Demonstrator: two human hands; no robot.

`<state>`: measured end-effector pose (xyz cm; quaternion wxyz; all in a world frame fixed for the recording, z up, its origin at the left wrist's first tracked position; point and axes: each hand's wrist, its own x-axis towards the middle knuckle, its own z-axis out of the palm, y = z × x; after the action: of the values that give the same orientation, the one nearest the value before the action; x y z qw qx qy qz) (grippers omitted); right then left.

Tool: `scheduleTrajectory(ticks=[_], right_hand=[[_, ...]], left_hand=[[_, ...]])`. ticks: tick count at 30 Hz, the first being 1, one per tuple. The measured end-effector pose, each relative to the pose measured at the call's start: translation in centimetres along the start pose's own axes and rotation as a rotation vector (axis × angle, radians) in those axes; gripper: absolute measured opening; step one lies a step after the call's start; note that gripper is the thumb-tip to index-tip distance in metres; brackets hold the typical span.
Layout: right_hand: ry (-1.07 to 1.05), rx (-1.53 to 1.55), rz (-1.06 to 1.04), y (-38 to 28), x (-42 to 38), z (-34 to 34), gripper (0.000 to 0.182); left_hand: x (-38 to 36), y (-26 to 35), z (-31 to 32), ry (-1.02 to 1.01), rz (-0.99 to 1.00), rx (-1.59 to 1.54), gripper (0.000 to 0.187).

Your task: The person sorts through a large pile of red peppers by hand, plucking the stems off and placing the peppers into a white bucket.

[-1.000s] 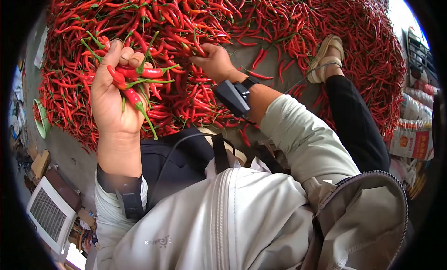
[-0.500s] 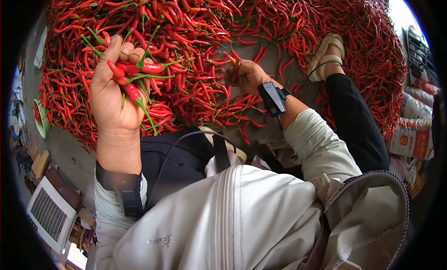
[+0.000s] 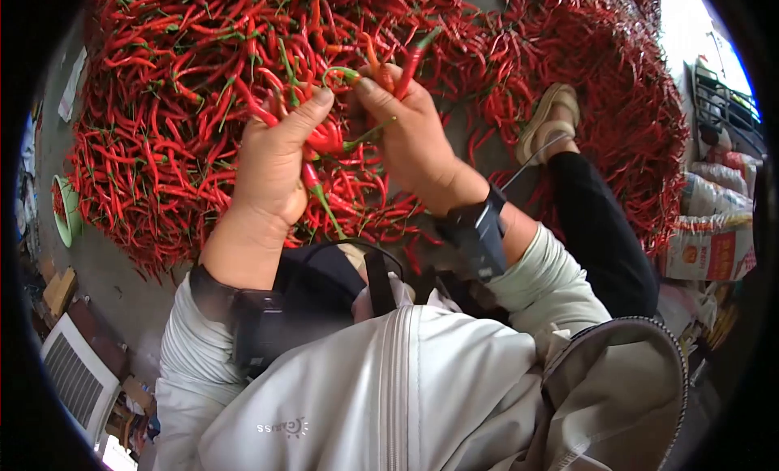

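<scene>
My left hand (image 3: 274,159) is closed around several red chili peppers (image 3: 326,138); their green stems stick out past the thumb and below the palm. Close beside it on the right, my right hand (image 3: 414,138) also grips chili peppers (image 3: 412,65), one pointing up to the right with a green stem. The two thumbs face each other, a small gap apart, with stems between them. Under and beyond both hands spreads a large heap of red chili peppers (image 3: 178,90). My fingertips are mostly hidden behind the thumbs and peppers.
A sandalled foot (image 3: 552,122) rests among the peppers on the right. Printed sacks (image 3: 710,248) stand at the far right. A light green basin (image 3: 68,211) sits at the left edge of the heap, and a white louvred panel (image 3: 79,374) lies lower left.
My left hand has moved right and turned with its peppers. My right hand has risen from the heap with peppers and come up beside the left one.
</scene>
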<state>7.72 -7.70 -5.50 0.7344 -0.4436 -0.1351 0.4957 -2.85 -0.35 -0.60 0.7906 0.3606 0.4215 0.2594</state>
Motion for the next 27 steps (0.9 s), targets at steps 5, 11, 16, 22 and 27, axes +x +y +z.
scheduleTrajectory(ticks=[5,11,16,22,27], right_hand=[[0.077,-0.237,-0.229,-1.7,-0.8,2.3,0.016],[0.061,-0.266,-0.217,-3.5,-2.3,0.8,0.023],[0.131,-0.212,-0.154,-4.7,-3.2,0.4,0.025],[0.005,-0.274,-0.171,-5.8,-3.2,-0.7,0.026],[0.113,-0.416,-0.195,-6.6,-3.5,-1.3,0.02]], left_hand=[[1.3,-1.3,2.3,-0.075,0.005,-0.104,0.012],[2.0,-2.3,5.9,-0.194,-0.085,-0.233,0.009],[2.5,-3.1,7.3,-0.267,-0.224,-0.225,0.019],[1.1,-2.3,8.2,-0.302,-0.27,-0.303,0.034],[2.0,-2.6,8.2,-0.433,-0.378,-0.382,0.036]])
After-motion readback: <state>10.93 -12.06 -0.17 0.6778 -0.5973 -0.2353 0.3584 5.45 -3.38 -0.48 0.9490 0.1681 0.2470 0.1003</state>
